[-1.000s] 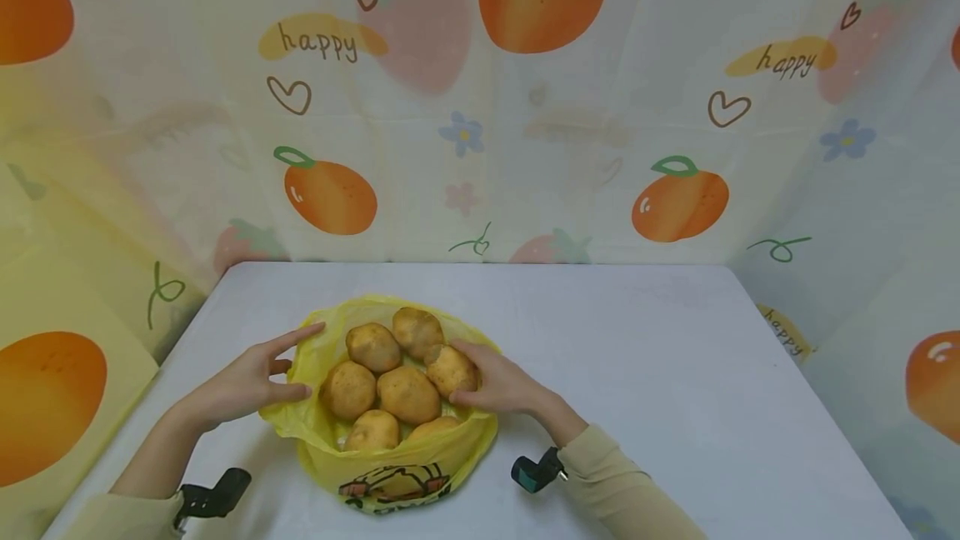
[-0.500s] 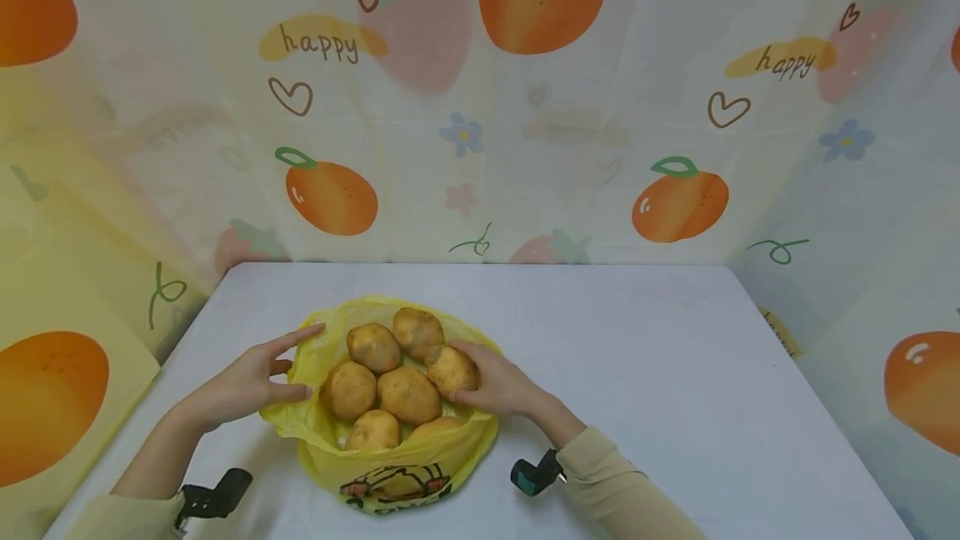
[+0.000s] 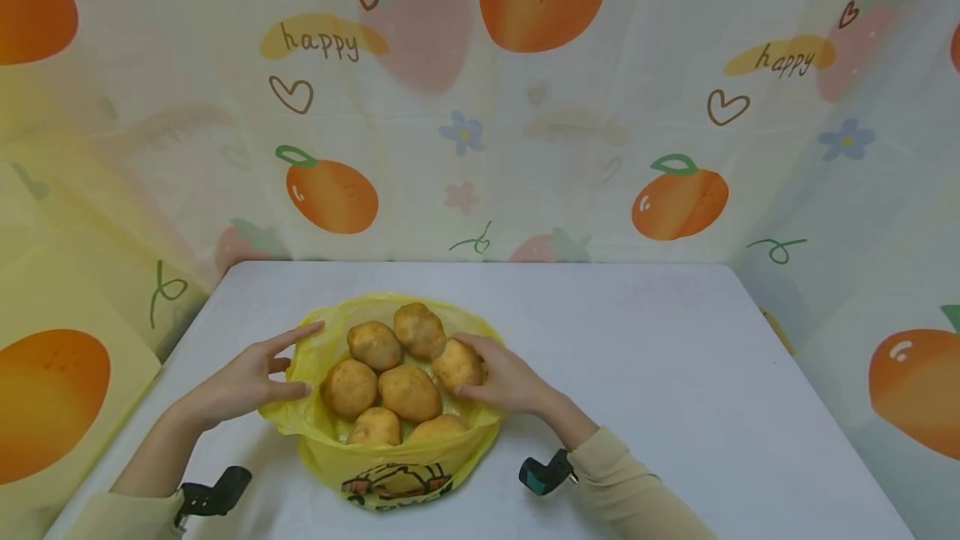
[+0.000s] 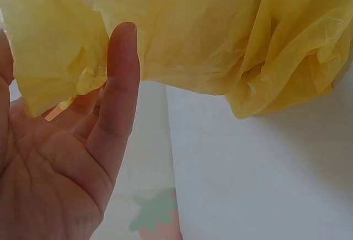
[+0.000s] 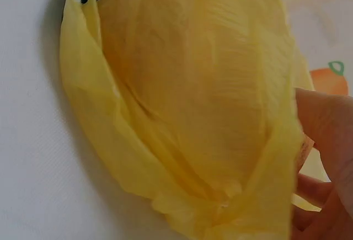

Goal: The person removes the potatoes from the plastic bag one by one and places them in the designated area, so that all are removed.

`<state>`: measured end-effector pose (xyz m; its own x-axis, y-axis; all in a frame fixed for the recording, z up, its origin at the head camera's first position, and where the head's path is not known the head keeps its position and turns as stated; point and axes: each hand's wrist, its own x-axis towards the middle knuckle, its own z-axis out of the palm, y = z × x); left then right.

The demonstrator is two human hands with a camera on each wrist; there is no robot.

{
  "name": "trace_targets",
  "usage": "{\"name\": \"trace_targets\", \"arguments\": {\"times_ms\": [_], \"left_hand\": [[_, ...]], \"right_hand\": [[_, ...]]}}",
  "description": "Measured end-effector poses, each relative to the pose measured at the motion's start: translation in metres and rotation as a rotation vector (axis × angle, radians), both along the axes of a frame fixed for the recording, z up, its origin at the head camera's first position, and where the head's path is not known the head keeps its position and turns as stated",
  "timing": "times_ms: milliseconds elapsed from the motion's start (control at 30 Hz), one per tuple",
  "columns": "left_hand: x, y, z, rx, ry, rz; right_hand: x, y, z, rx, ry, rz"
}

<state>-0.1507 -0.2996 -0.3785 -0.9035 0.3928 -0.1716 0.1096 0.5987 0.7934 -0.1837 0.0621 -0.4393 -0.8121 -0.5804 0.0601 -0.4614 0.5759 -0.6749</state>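
A yellow plastic bag [image 3: 397, 461] with a black printed drawing stands on the white table, its mouth spread wide. Several potatoes lie inside, among them a large middle potato [image 3: 410, 393] and a back potato [image 3: 418, 330]. At the bag's left rim, my left hand [image 3: 240, 382] holds the plastic; in the left wrist view yellow film passes between its fingers. My right hand [image 3: 506, 375] reaches over the right rim and grips a potato [image 3: 456, 365] between thumb and fingers. Plastic hides most of the right hand and that potato in the right wrist view.
The white table [image 3: 645, 357] extends to the right of and behind the bag. A patterned cloth [image 3: 465, 182] with oranges and strawberries hangs behind and at both sides. Black wrist cameras sit on the left wrist [image 3: 217, 492] and right wrist [image 3: 546, 473].
My right hand has shifted slightly right and up with its potato, opening a small gap to the middle potato. The bag's right rim bulges outward a little. My left hand stays still.
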Motion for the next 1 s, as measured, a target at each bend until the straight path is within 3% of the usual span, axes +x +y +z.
{"name": "trace_targets", "arguments": {"times_ms": [233,567,800,1000], "left_hand": [[0.000,-0.001,0.000,0.003,0.003,0.000],[0.001,-0.001,0.002,0.008,0.002,0.002],[0.002,0.000,0.004,-0.001,0.008,0.013],[0.002,0.000,0.003,0.003,0.008,0.010]], "right_hand": [[0.002,0.004,0.009,-0.063,0.004,-0.001],[0.008,0.008,0.021,-0.188,-0.112,0.006],[0.008,0.014,0.023,-0.280,-0.100,-0.001],[0.007,0.022,0.025,-0.297,-0.074,-0.030]]}}
